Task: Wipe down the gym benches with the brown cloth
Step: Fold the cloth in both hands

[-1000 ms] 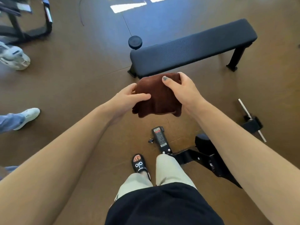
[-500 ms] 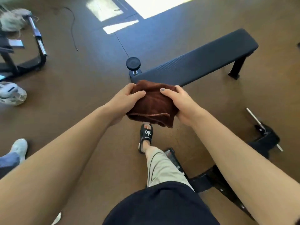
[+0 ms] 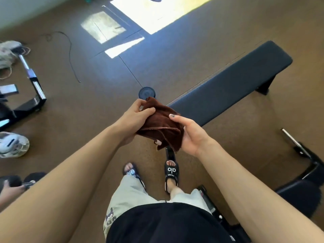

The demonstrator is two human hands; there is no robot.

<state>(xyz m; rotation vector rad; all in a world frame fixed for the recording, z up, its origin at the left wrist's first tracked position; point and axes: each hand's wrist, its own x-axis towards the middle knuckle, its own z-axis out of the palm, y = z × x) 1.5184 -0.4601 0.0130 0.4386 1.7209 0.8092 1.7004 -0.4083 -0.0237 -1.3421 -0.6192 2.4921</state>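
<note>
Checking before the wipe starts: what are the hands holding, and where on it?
Both hold the brown cloth, bunched above the floor: left hand grips its upper left edge, right hand cups its right side.

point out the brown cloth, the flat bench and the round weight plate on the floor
brown cloth [image 3: 160, 124], head view, middle of the bunched fabric between the hands
flat bench [image 3: 233, 85], head view, centre of the dark pad
round weight plate [image 3: 146, 92], head view, its top face

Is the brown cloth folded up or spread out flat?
Folded up. The brown cloth is bunched in layers between the left hand and right hand.
</note>
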